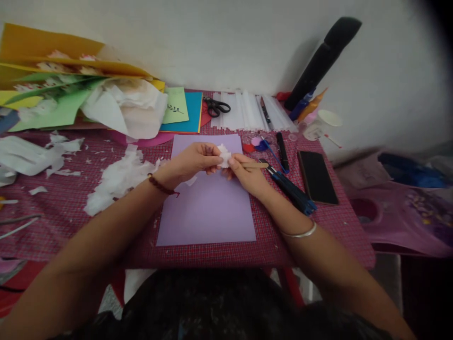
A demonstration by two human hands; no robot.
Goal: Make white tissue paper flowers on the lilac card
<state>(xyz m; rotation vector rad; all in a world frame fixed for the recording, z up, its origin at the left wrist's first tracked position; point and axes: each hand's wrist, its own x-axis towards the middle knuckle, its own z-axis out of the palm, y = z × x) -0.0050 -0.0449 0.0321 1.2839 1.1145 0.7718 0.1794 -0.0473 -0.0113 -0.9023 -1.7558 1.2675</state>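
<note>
Over a sheet of purple paper (208,208), both hands meet. My left hand (203,159) pinches a small crumpled piece of white tissue paper (224,155) between thumb and fingers. My right hand (247,175) is closed around a flat wooden stick (255,165), which points to the right, and its fingertips touch the same tissue. Whether the tissue is fixed to the stick, I cannot tell. Left of the purple sheet lies a pile of torn white tissue (118,179). Just right of my right hand is a blue and black box cutter (292,191).
Black scissors (216,107), white paper rolls (244,111) and coloured sheets (193,111) line the table's back. A dark phone (317,177), a black marker (282,151) and paint bottles (311,105) are at the right. Paper flowers in coloured folds (71,89) fill the back left.
</note>
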